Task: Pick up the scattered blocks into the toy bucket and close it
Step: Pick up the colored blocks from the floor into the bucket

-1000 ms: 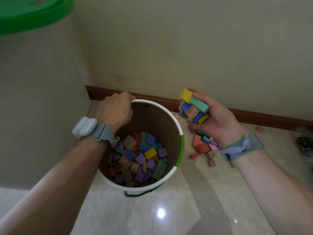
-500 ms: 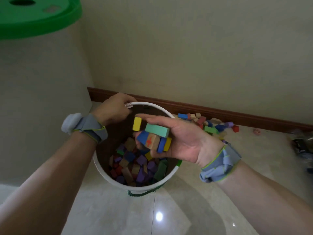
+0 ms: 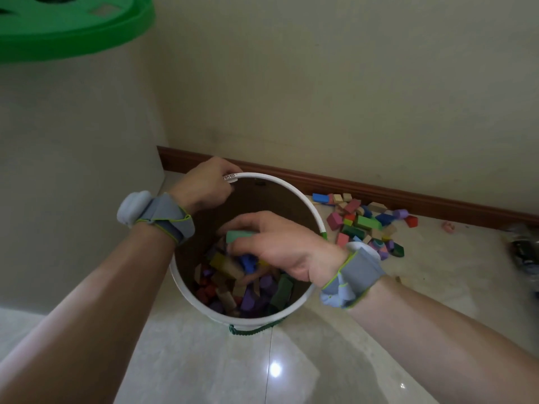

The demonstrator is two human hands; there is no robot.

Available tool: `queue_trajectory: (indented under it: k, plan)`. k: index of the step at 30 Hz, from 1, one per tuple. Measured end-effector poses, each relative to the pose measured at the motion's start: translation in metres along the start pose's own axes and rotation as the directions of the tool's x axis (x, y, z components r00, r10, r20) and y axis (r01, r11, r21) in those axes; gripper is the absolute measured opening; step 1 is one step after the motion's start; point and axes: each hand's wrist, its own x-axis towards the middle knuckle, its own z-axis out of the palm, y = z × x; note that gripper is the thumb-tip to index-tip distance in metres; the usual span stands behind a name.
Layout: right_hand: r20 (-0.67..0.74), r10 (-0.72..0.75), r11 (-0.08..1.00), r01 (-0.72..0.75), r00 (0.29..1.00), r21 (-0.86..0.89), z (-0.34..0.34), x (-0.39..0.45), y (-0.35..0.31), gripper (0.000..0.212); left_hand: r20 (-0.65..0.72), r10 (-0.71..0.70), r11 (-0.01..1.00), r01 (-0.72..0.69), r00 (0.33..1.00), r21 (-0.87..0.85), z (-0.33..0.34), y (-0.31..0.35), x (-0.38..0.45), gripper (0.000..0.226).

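Observation:
The white toy bucket [image 3: 316,217] stands on the floor, holding several coloured blocks. My left hand [image 3: 205,186] grips its far left rim. Over the bucket's mouth, my right hand [image 3: 274,243] is turned palm down with a teal block [image 3: 237,236] still under its fingers; blurred blue and yellow blocks [image 3: 248,262] are just below it, and I cannot tell whether they are still held. A pile of scattered blocks [image 3: 364,223] lies on the floor right of the bucket, near the baseboard. The green lid [image 3: 73,27] rests high at the upper left on a white surface.
A wall with a brown baseboard [image 3: 379,193] runs behind the bucket. A white cabinet side [image 3: 73,170] rises at the left. A small pink piece [image 3: 448,227] lies alone farther right, and a dark blurred object [image 3: 525,255] sits at the right edge. The floor is glossy tile.
My right hand carried its handful of blocks from beside the bucket to over its mouth, turned palm down and lowered. Blocks appear to be dropping from it. My left hand stayed on the rim.

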Motion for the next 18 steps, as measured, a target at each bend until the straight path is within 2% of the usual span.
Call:
queue_trajectory:
  k: [2,4,7,10,13,15,18]
  plan:
    - [-0.019,-0.062,0.968,0.056,0.998,-0.243,0.001,-0.003,0.003,0.031,-0.005,-0.005,1.000,0.005,1.000,0.006,0.000,0.000,0.000,0.031]
    - [-0.049,-0.107,0.924,0.081,0.993,-0.373,-0.001,-0.004,0.005,0.031,-0.014,-0.012,1.000,0.012,1.000,0.011,0.000,0.000,0.000,0.031]
    - [-0.063,-0.218,0.761,0.129,0.974,-0.636,-0.008,-0.005,0.006,0.028,-0.017,0.000,1.000,0.001,1.000,0.020,0.001,0.000,-0.001,0.030]
    - [0.016,-0.205,0.692,0.157,0.979,-0.705,-0.013,-0.009,0.007,0.026,-0.012,0.007,1.000,-0.007,1.000,0.027,0.001,0.001,-0.001,0.031]
    - [0.085,-0.191,0.618,0.187,0.978,-0.763,-0.020,-0.014,0.012,0.035,-0.010,0.012,0.999,-0.011,1.000,0.039,0.002,0.002,-0.001,0.033]
    - [0.089,-0.250,0.571,0.221,0.964,-0.791,-0.024,-0.017,0.015,0.038,-0.023,0.002,0.998,-0.001,1.000,0.056,0.002,0.000,-0.002,0.036]
    - [0.024,-0.420,0.593,0.295,0.907,-0.749,-0.030,-0.023,0.021,0.029,-0.032,0.013,0.996,-0.010,0.999,0.089,0.005,0.002,-0.002,0.038]
